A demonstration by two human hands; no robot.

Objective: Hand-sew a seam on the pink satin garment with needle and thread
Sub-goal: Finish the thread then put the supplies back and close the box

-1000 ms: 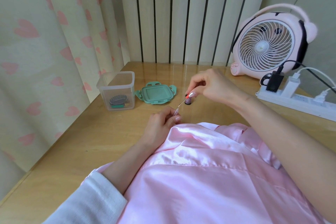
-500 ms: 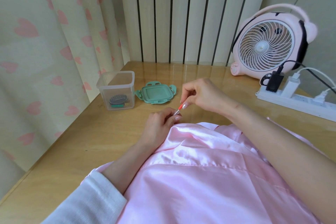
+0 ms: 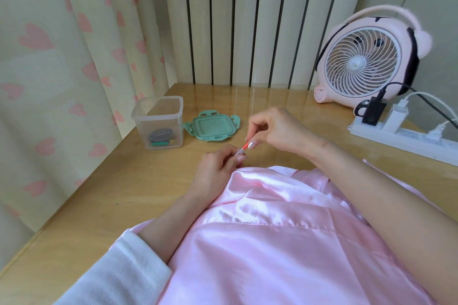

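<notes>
Box (image 3: 158, 122), prob. spools (image 3: 159, 136) inside, back-left on table (image 3: 99, 200); lid (image 3: 212, 129) just right; fan (image 3: 359, 64), strip (image 3: 401, 137) back-right; garment (image 3: 285, 242) front.

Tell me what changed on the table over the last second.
The right hand dropped toward the left hand, closing the gap along the thin red-tipped piece both pinch. It now covers the small dark object seen earlier by its fingertips. The left hand, pink garment, clear box and green lid stayed put.

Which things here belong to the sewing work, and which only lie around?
Job: pink garment, small red-tipped tube pinched between left hand and right hand, clear box with sewing things.
Lying about: green lid, pink fan, power strip.
</notes>
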